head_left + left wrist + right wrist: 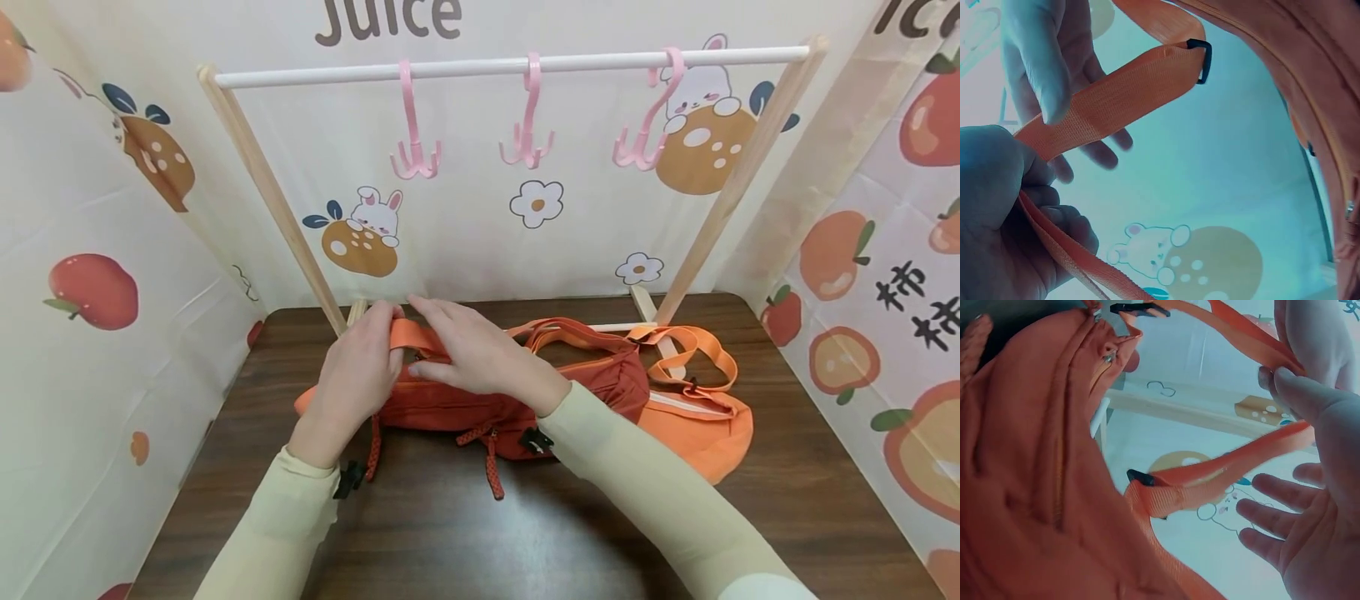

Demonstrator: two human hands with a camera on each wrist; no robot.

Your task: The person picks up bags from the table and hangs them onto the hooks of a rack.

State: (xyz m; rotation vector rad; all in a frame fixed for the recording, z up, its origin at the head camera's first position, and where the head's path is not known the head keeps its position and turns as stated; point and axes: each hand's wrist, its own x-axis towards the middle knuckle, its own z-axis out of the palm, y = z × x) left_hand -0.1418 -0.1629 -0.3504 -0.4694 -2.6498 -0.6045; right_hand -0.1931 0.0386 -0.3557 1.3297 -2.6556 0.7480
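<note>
A rust-red bag [442, 411] with braided zipper pulls lies on the table below both hands. My left hand [358, 358] grips an orange webbing strap [412, 335] of this bag, fingers curled round it in the left wrist view. My right hand [480, 354] is beside it with fingers extended and loose. That strap [1129, 94] passes between the right thumb and the other fingers in the left wrist view. A black buckle [1204, 61] joins the strap farther along. Partly covered by the rust-red bag, a brighter orange bag [712, 429] lies at the right with its looped strap [723, 362].
Behind the bags stands a wooden rack with a white rail [480, 68]. Three pink hooks hang from it: left [414, 150], middle [528, 133] and right [645, 137]. Printed cloth walls [465, 242] enclose the brown table [420, 533] at the back and sides.
</note>
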